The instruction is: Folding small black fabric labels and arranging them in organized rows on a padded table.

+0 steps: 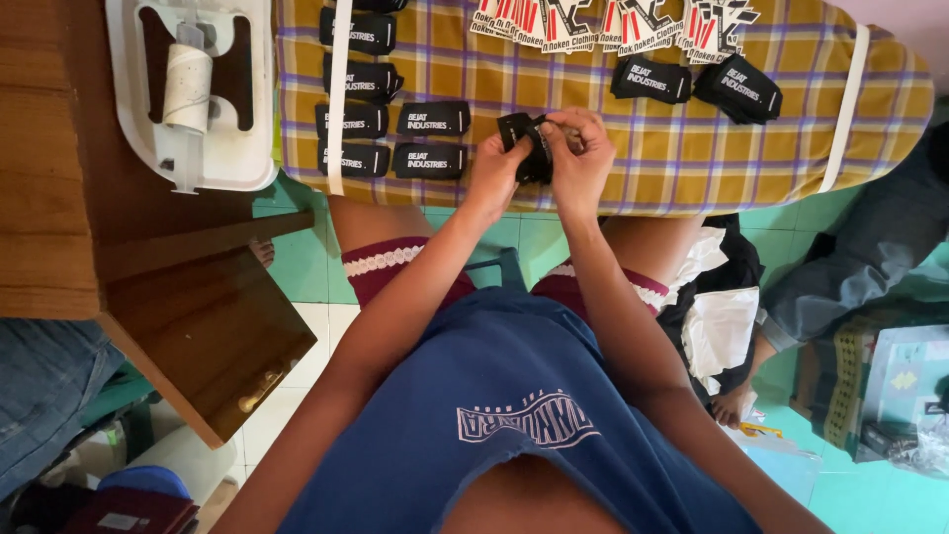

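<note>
Both my hands meet over the near edge of a padded board covered in yellow checked cloth. My left hand and my right hand pinch one small black woven label between their fingertips, folding it. To the left, several folded black labels with white lettering lie in neat rows. Two more black labels rest to the right. A row of white, red and black printed tags lines the far edge.
A white plastic machine base with a thread spool stands on a brown wooden table at left, above an open wooden drawer. Another person sits on the green floor at right, beside black-and-white cloth.
</note>
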